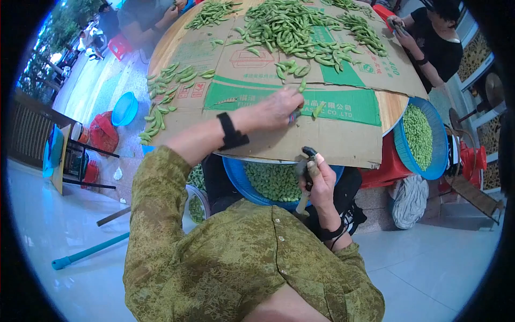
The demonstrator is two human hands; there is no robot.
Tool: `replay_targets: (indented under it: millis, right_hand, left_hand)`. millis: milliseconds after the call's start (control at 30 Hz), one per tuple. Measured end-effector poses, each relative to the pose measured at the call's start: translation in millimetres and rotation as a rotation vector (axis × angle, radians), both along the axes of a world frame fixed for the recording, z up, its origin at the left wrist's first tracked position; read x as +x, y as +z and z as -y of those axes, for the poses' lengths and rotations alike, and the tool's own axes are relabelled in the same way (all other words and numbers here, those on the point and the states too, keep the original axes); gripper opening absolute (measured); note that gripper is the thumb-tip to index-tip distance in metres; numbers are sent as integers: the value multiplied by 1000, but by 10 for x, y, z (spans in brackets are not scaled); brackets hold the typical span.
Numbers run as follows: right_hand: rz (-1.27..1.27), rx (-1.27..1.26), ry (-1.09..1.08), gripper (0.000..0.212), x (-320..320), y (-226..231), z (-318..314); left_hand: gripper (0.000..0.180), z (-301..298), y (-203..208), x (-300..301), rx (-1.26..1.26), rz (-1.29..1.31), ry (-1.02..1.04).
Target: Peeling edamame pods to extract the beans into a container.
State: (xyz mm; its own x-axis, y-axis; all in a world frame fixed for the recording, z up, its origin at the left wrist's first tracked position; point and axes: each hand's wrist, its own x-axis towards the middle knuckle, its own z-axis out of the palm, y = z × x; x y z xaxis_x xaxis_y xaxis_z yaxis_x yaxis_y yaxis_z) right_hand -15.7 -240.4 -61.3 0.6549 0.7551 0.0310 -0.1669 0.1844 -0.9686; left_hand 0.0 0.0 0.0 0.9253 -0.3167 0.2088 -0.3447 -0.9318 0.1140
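Note:
My left hand (pixel 276 109) is over the cardboard, palm down with fingers curled together. A dark covering shows on a fingertip; what the fingers hold, if anything, is hidden. One green bean pod (pixel 302 85) shows just beyond its knuckles, and another pod (pixel 318 110) lies to its right. My right hand (pixel 322 182) is at the near table edge, fingers bent and closed, with dark coverings on some fingertips. I cannot make out what is in it. Beneath it, a blue basin (pixel 232 174) of shelled green beans (pixel 272 181) rests at my lap, partly under the table edge.
Flattened cardboard (pixel 343 142) covers the round table. A large pod heap (pixel 284 27) is at the far side, with scattered pods (pixel 155 118) at left. Another blue basin (pixel 444 161) of beans stands at right. Two people work across the table. A teal pole (pixel 91 250) is at lower left.

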Motion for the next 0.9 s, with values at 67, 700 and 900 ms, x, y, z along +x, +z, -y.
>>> replay_targets:
  millis: [67, 700, 900]
  right_hand:
    - [-168, 107, -139, 35, -11, 94, -54]
    - [-465, 265, 95, 41, -76, 112, -79]
    - [-480, 299, 126, 42, -86, 95, -57]
  left_hand:
    - [21, 202, 70, -175, -548, -150, 142]
    - [17, 689, -119, -870, -1030, -137, 245]
    - [14, 684, -62, -893, -962, -159, 251]
